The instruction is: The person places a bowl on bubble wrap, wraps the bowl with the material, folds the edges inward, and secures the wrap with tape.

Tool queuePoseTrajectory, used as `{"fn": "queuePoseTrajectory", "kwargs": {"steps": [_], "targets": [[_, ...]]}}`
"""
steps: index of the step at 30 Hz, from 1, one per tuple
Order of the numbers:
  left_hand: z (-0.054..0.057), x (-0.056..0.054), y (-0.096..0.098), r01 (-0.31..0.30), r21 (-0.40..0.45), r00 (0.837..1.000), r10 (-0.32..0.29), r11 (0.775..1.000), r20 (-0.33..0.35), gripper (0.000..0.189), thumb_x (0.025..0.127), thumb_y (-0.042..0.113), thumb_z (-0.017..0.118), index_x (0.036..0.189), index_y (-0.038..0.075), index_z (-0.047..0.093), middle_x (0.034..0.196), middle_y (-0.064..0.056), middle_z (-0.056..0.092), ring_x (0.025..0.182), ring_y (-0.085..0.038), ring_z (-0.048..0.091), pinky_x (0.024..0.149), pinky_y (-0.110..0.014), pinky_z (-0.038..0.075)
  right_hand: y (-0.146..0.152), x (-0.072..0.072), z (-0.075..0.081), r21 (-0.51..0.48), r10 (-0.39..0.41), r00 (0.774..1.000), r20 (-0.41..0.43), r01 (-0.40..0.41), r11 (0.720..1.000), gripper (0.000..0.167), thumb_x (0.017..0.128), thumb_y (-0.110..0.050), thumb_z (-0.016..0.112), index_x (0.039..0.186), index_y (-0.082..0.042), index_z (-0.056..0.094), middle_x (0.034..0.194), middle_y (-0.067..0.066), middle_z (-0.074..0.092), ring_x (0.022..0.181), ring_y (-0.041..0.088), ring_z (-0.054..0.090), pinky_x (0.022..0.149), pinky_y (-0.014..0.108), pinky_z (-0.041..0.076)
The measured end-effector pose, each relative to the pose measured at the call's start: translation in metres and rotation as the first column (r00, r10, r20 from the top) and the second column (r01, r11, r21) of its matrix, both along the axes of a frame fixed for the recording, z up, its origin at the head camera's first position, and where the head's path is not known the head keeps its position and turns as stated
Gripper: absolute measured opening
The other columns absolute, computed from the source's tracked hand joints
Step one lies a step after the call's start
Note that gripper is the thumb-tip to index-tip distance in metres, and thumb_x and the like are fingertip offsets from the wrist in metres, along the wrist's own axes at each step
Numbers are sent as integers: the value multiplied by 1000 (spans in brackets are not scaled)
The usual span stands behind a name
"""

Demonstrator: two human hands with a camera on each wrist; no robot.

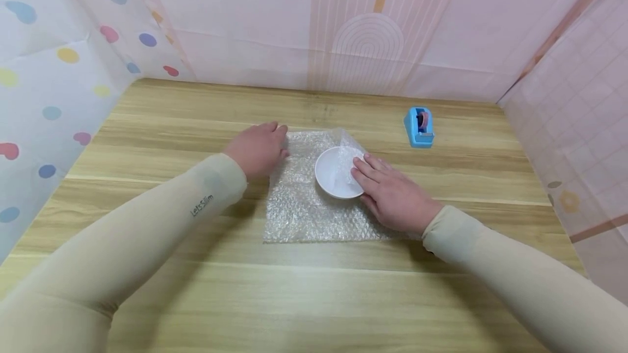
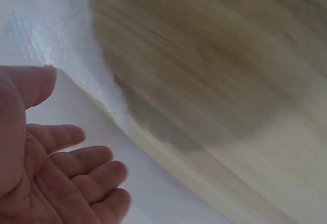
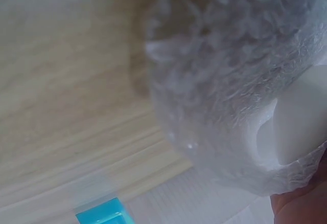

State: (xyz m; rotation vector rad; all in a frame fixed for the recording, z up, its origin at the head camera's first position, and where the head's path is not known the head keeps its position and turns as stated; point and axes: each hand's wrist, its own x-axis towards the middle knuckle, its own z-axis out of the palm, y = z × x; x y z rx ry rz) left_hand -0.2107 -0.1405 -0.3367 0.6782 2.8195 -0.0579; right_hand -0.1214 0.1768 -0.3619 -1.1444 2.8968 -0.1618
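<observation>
Between the counter's (image 1: 314,298) side edges, the white bowl (image 1: 327,173) lies on bubble wrap (image 1: 294,200); the right hand (image 1: 394,195), its grip straight-fingered, presses the folded flap (image 1: 349,165) over it, probably against unfolding; the left hand (image 1: 257,151), grip loosely apart, is beside the wrap's left edge.

We count one white bowl (image 1: 326,176), one bubble-wrap sheet (image 1: 298,203), one blue tape dispenser (image 1: 420,139), one pink roll (image 1: 424,119), one counter (image 1: 255,298).
</observation>
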Motion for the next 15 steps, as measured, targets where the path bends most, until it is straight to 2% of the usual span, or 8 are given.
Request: {"fn": "queuePoseTrajectory", "kwargs": {"steps": [4,7,15], "targets": [[-3,-5,-4,-80,-14,994,80,997,70,76,110,42,50,163,-6,25,167,-32,31,155,-48,33,127,-60,32,0,0,-1,-4,-6,1000,3,6,1000,63,105,-24,64,159,0,42,169,17,36,160,37,29,132,52,26],[-2,-6,-5,-130,-8,983,130,991,128,78,109,44,49,164,-5,23,167,-32,30,155,-49,32,125,-64,34,0,-1,-2,-7,-5,1000,-5,5,1000,63,105,-24,64,159,0,43,169,17,37,160,37,31,132,52,27],[-1,-5,-1,-188,-10,963,186,982,194,79,110,44,48,166,-2,17,168,-31,28,155,-50,32,124,-67,34,0,0,-2,-4,-10,1000,-10,10,1000,62,106,-25,62,159,0,43,169,18,36,160,37,30,132,52,26]]}}
